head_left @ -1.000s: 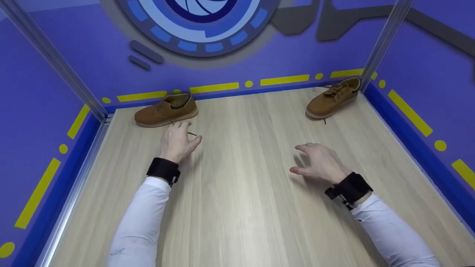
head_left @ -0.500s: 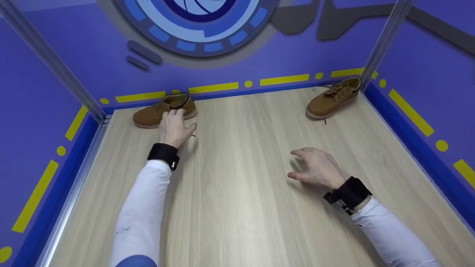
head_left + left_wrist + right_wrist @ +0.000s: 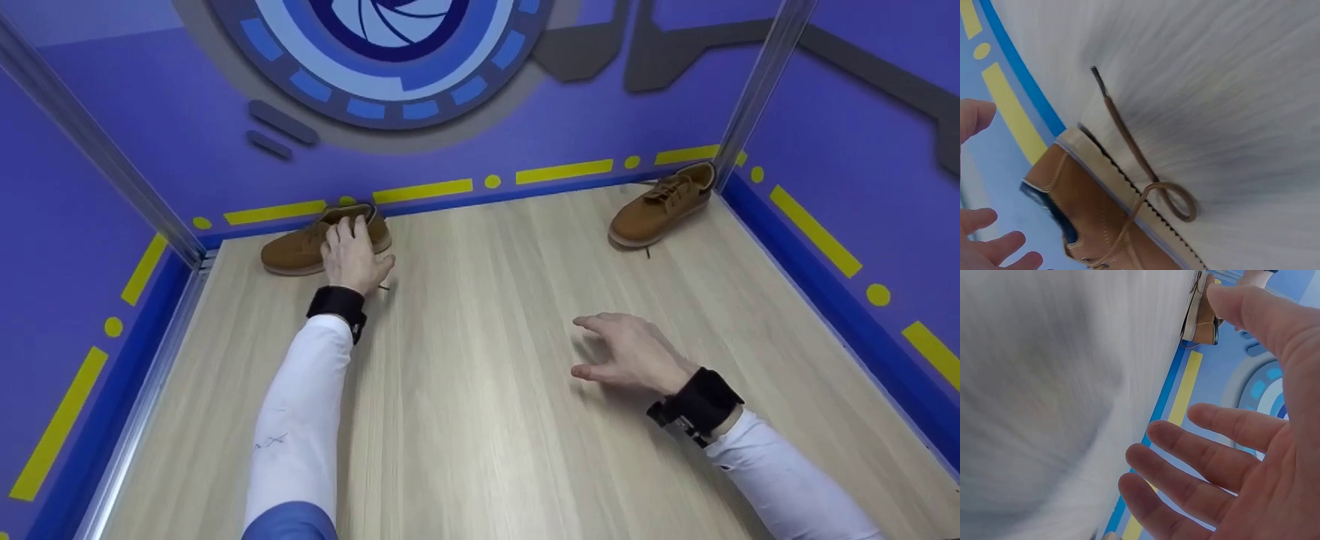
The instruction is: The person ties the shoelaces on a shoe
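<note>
A brown lace-up shoe (image 3: 294,251) stands at the back left of the wooden surface, its toe to the left. My left hand (image 3: 349,259) is over the near side of this shoe, fingers spread and apart from it in the left wrist view. There, a brown shoelace (image 3: 1129,138) trails from the shoe in a loop onto the surface. The matching brown shoe (image 3: 651,217) sits in the back right corner. My right hand (image 3: 634,351) hovers above the surface at the right, with thumb and fingers apart and nothing between them.
Blue-purple panels (image 3: 420,161) with yellow dashes wall in the wooden surface (image 3: 465,360) at the back and both sides. Metal posts (image 3: 757,97) stand at the back corners. A lace end sticks out beside the right shoe.
My left hand has moved forward from in front of the left shoe to over it. The right hand has shifted slightly toward me and left. The head view has tilted a little.
</note>
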A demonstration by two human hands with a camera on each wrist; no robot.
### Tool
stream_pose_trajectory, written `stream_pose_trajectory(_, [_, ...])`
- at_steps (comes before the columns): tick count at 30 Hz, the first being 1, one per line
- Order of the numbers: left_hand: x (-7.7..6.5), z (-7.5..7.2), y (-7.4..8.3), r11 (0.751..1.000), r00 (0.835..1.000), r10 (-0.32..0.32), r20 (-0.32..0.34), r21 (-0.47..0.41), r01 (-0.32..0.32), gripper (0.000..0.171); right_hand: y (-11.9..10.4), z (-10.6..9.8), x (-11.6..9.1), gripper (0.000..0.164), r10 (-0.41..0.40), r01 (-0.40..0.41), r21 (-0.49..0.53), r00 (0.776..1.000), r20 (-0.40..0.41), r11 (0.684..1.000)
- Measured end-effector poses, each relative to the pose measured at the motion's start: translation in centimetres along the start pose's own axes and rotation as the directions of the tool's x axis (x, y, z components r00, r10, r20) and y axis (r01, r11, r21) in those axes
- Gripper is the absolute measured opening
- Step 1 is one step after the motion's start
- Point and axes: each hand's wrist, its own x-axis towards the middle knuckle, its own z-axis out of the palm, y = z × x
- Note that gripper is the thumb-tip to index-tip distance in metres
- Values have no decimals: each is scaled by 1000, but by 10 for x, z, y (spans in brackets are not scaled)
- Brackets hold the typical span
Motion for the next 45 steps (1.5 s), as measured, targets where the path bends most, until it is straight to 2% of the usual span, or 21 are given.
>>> stream_pose_trajectory(4, [10,9,-2,1000,999,-16,43,19,15,100,-3,4,3,79,-23,23,-14,1000,6,1000])
stream_pose_trajectory(8, [19,17,-3,1000,998,-18,55,-3,19,103,-7,7,11,79,-51,51,8,999,-4,999])
stream_pose_trajectory(15, [31,27,-3,999,995,-29,91,-42,33,102,-12,11,25,97,-93,93,94,996,-2,991])
stream_pose_trajectory(20, [30,31,-3,998,997,-41,70,-50,44,95,-18,14,28,105,-93,88,165,996,18,982])
stream_pose_trajectory(24, [31,29,-1,997,997,-69,46,-23,70,87,-21,15,33,109,-101,95,198,995,20,976])
stream_pose_trajectory(30, [30,23,1,989,987,-145,71,30,143,81,-22,15,36,108,-131,124,199,991,21,972])
stream_pose_trajectory(34, [24,20,-1,984,980,-178,87,41,175,73,-21,17,37,106,-132,122,212,991,30,969])
stream_pose_trajectory(40, [14,16,2,987,981,-160,112,40,156,36,-21,20,39,100,-113,93,288,992,53,953])
stream_pose_trajectory(45, [7,12,11,993,983,-121,135,12,120,31,-20,21,42,95,-78,37,411,994,83,911])
